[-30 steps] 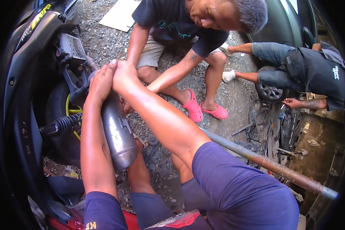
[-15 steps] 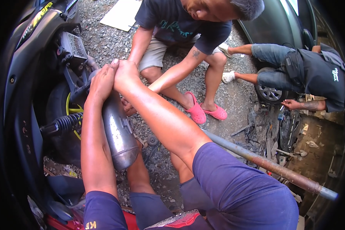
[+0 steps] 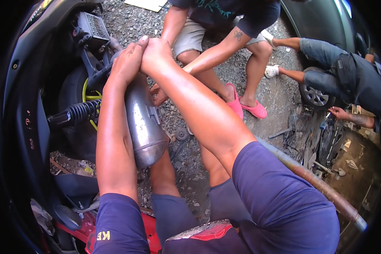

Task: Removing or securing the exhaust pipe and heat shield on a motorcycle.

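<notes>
My left hand [image 3: 126, 63] and my right hand [image 3: 156, 53] are pressed together at the far upper end of a silver scooter muffler [image 3: 144, 125]. Both are closed around that end, where it meets the dark scooter body [image 3: 25, 110]. My arms stretch forward over the muffler, which slopes down toward my knees. Another person's hand [image 3: 158, 96] touches the muffler's right side just below my hands. What lies under my palms is hidden.
The other person [image 3: 224, 25] squats opposite on gravel in pink sandals [image 3: 243, 106]. A coil shock spring [image 3: 78, 113] and a yellow-rimmed wheel [image 3: 86, 91] are at the left. A long rusty pipe [image 3: 317, 182] runs right. A third person [image 3: 343, 72] lies by a car wheel [image 3: 315, 95] near scattered tools [image 3: 300, 135].
My clasped hands have stayed on the muffler's upper end. The view has tilted down and closer, so the squatting person's head has left the picture.
</notes>
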